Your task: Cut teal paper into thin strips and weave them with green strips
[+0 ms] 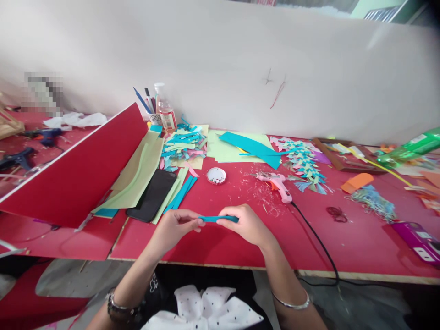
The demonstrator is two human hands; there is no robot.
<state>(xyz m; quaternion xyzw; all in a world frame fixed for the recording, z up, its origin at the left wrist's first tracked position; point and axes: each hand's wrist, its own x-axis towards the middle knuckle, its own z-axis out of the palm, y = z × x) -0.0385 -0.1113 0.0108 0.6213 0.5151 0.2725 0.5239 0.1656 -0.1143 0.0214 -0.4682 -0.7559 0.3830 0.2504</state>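
Between my two hands a narrow blue paper strip is stretched level, just above the front of the red table. The thumb and fingers of my left hand pinch its left end. My right hand grips the other end, and a short piece pokes out past the fingers. Left of my hands lie more blue strips and pale green strips, beside a black phone. A pink glue gun rests on its side beyond my right hand, near a small white lid.
A red board stands slanted at left. Cut paper pieces, green sheets and a fringed paper braid lie along the back. The glue gun's black cord drops over the front edge. A green bottle is at right.
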